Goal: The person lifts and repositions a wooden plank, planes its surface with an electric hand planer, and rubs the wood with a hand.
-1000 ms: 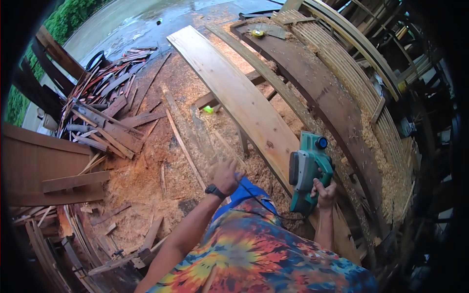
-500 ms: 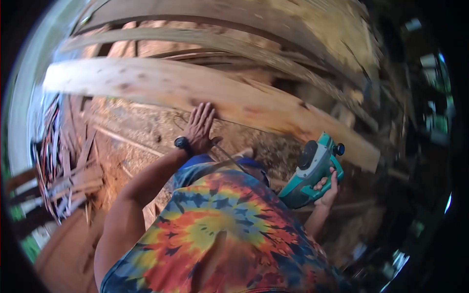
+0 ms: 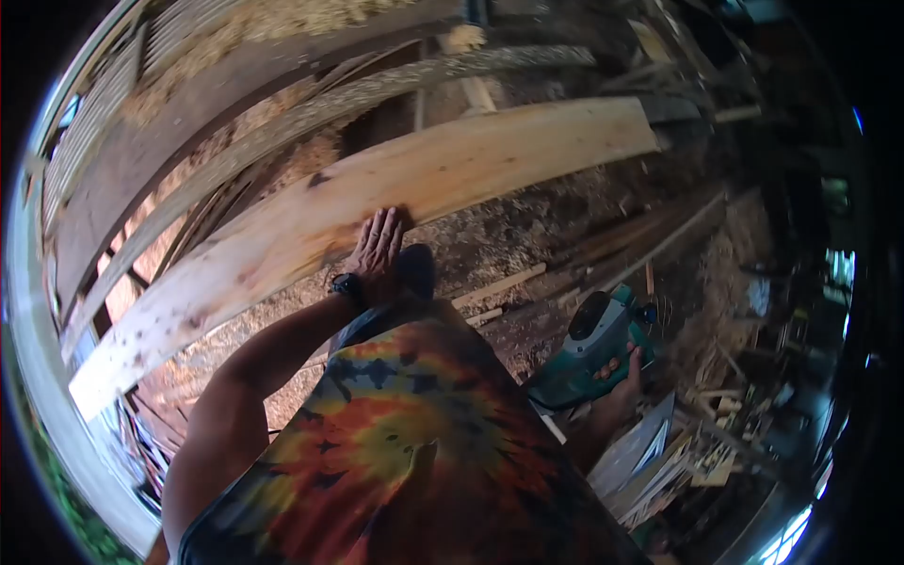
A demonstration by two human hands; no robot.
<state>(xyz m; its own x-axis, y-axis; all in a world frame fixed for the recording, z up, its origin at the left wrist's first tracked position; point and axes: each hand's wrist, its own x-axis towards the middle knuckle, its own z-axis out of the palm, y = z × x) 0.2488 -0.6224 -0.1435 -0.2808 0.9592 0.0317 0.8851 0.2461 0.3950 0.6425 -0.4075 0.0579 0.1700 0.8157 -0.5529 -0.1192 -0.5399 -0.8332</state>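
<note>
A long, pale wooden plank (image 3: pixel 452 169) with dark knots stretches across the view from lower left to upper right. My left hand (image 3: pixel 379 250) lies on its near edge, fingers stretched out, with a dark watch on the wrist. At my right side, clear of the plank, my right hand (image 3: pixel 623 377) is wrapped round the handle of a green and grey electric hand planer (image 3: pixel 595 344). The planer has a dark round cover and a black front knob. Its underside is turned away and hidden.
Beyond the plank run a narrower beam (image 3: pixel 377 94) and a wide dark board (image 3: pixel 188 141). Wood shavings (image 3: pixel 292 28) lie heaped at the back. Sticks (image 3: pixel 499 282) and sawdust cover the ground on the near side. Scrap wood (image 3: pixel 716 424) is piled at right.
The view has swung, so the plank now slants up to the right and more ground shows at right. My left hand stays on the plank's edge; my right still holds the planer.
</note>
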